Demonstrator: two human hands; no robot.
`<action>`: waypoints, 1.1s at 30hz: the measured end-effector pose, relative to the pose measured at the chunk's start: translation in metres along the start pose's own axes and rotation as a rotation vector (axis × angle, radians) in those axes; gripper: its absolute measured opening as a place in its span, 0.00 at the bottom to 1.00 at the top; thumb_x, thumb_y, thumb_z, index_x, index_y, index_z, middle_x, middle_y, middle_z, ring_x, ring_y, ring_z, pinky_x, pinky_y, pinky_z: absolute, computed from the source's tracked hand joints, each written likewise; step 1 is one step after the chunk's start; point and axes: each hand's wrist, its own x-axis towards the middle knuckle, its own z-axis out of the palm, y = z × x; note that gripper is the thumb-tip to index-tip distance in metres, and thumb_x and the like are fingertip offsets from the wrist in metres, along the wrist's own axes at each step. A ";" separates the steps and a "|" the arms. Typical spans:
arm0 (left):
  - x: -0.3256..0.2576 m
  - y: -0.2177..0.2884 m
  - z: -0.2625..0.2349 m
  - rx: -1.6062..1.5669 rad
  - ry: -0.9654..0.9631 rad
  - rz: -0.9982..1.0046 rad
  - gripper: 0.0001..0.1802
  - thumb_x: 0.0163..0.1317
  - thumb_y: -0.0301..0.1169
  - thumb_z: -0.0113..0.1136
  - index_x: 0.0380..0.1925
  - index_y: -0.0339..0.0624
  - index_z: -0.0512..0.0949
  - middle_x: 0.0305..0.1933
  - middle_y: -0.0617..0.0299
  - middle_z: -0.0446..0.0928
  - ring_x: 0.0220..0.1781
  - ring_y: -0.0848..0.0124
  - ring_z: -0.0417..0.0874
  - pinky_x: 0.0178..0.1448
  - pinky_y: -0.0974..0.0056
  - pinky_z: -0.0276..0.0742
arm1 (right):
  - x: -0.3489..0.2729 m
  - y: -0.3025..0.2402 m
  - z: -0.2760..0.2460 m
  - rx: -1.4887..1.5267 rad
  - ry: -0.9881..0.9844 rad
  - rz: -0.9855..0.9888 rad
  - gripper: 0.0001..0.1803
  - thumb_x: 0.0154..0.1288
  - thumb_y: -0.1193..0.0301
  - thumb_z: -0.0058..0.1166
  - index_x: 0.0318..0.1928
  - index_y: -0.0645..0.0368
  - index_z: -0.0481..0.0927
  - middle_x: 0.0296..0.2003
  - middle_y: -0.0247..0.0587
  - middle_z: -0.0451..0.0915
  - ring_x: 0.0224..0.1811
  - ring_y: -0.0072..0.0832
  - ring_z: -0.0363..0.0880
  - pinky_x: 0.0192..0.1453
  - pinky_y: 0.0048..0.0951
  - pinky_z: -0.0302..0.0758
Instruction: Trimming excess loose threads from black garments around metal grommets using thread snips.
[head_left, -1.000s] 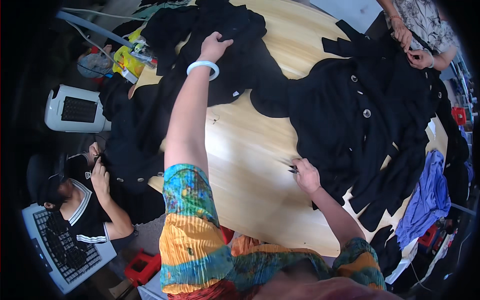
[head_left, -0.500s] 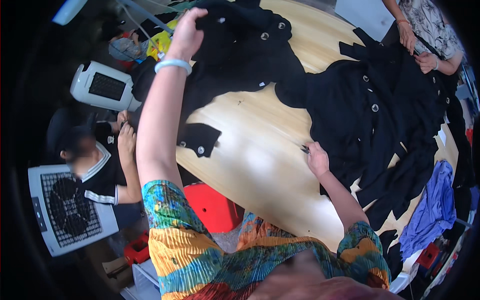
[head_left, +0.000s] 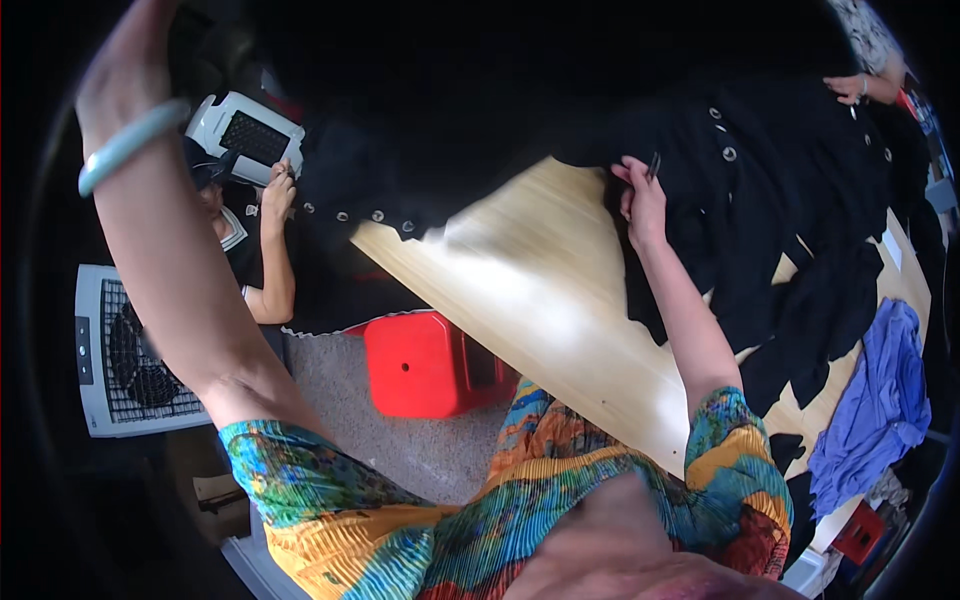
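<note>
Raised at the upper left, my left hand (head_left: 128, 62) is blurred, and its fingers run out of the picture. Close beside it, a large black garment (head_left: 400, 130) with round metal eyelets along its edge hangs up and fills the upper middle. Whether my left fingers grip it is hidden. My right hand (head_left: 645, 208) is closed on a small dark pointed tool that looks like thread snips (head_left: 654, 165), tips up. That hand is over the table, at the edge of another black garment (head_left: 770, 170) with eyelets, spread on the right.
The pale wooden table (head_left: 540, 270) slants across the middle. A red stool (head_left: 410, 375) stands on the floor by its near edge. Purple cloth (head_left: 875, 400) hangs at the right. At left are a co-worker's hand (head_left: 277, 200) and a grey-white fan unit (head_left: 120, 360); another person's hand (head_left: 850, 88) is at far right.
My left hand has swung left and up toward the camera, and the black garment has risen with its eyelet edge showing. My right hand has moved up, the snips now pointing upward.
</note>
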 end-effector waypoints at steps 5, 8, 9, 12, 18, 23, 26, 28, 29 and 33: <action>-0.057 0.031 -0.109 0.515 0.161 0.129 0.10 0.59 0.30 0.42 0.28 0.37 0.72 0.31 0.59 0.73 0.37 0.69 0.73 0.49 0.66 0.68 | -0.009 -0.011 0.025 0.390 -0.277 0.458 0.21 0.63 0.52 0.39 0.44 0.56 0.69 0.43 0.46 0.75 0.13 0.14 0.57 0.16 0.17 0.57; -0.099 0.000 -0.114 0.584 -0.447 0.340 0.07 0.56 0.26 0.46 0.27 0.36 0.73 0.31 0.57 0.73 0.39 0.64 0.74 0.50 0.62 0.68 | 0.001 -0.002 -0.008 0.378 -0.348 0.361 0.23 0.63 0.51 0.37 0.43 0.57 0.70 0.41 0.51 0.75 0.11 0.11 0.54 0.14 0.12 0.53; -0.137 -0.040 -0.050 0.323 -0.547 0.152 0.08 0.54 0.26 0.49 0.33 0.34 0.71 0.31 0.57 0.74 0.39 0.68 0.75 0.48 0.66 0.69 | 0.011 0.001 -0.031 0.331 -0.337 0.351 0.23 0.63 0.51 0.39 0.44 0.58 0.70 0.41 0.49 0.75 0.11 0.11 0.55 0.14 0.12 0.54; -0.180 -0.060 0.038 -0.377 -0.804 -0.437 0.25 0.51 0.24 0.56 0.50 0.27 0.64 0.34 0.57 0.78 0.36 0.79 0.78 0.42 0.77 0.70 | 0.019 -0.004 -0.031 -0.002 -0.410 0.320 0.28 0.59 0.49 0.44 0.46 0.62 0.69 0.41 0.44 0.76 0.12 0.11 0.55 0.17 0.14 0.57; -0.290 -0.078 0.115 -0.752 -1.057 -0.443 0.15 0.50 0.30 0.56 0.20 0.32 0.61 0.24 0.53 0.61 0.27 0.59 0.68 0.30 0.60 0.62 | 0.019 0.004 -0.009 -0.642 -0.488 0.141 0.35 0.53 0.45 0.50 0.49 0.66 0.69 0.42 0.44 0.74 0.14 0.11 0.54 0.17 0.15 0.53; -0.335 -0.107 0.068 -0.402 -1.022 -0.586 0.13 0.51 0.34 0.58 0.22 0.36 0.68 0.27 0.55 0.69 0.28 0.62 0.73 0.31 0.61 0.68 | 0.027 0.028 0.011 -0.910 -0.381 -0.199 0.43 0.45 0.42 0.53 0.52 0.67 0.67 0.45 0.51 0.74 0.48 0.35 0.73 0.53 0.27 0.67; -0.332 -0.129 0.038 0.243 -0.490 -0.304 0.07 0.44 0.24 0.59 0.23 0.37 0.70 0.30 0.56 0.70 0.31 0.62 0.72 0.35 0.64 0.69 | 0.027 0.046 0.031 -1.025 -0.267 -0.250 0.48 0.45 0.41 0.52 0.57 0.67 0.59 0.47 0.57 0.71 0.51 0.41 0.71 0.54 0.32 0.67; -0.329 -0.158 0.007 0.530 -0.107 -0.490 0.10 0.45 0.22 0.57 0.29 0.35 0.70 0.34 0.53 0.68 0.35 0.60 0.70 0.37 0.64 0.67 | 0.024 0.052 0.047 -1.037 -0.228 -0.275 0.46 0.46 0.43 0.53 0.58 0.65 0.58 0.46 0.57 0.71 0.49 0.44 0.71 0.52 0.34 0.68; -0.313 -0.169 -0.001 0.698 -0.042 -0.469 0.15 0.46 0.23 0.57 0.36 0.34 0.68 0.37 0.51 0.68 0.39 0.58 0.69 0.41 0.61 0.67 | 0.026 0.053 0.050 -1.046 -0.159 -0.371 0.47 0.45 0.43 0.53 0.57 0.64 0.58 0.46 0.54 0.72 0.48 0.42 0.72 0.51 0.34 0.68; -0.299 -0.245 -0.043 0.985 -0.194 -0.507 0.31 0.46 0.39 0.63 0.46 0.33 0.64 0.38 0.45 0.72 0.41 0.56 0.75 0.42 0.59 0.71 | 0.037 0.050 0.068 -1.062 -0.190 -0.613 0.31 0.51 0.61 0.50 0.56 0.56 0.60 0.48 0.51 0.70 0.46 0.44 0.72 0.50 0.38 0.70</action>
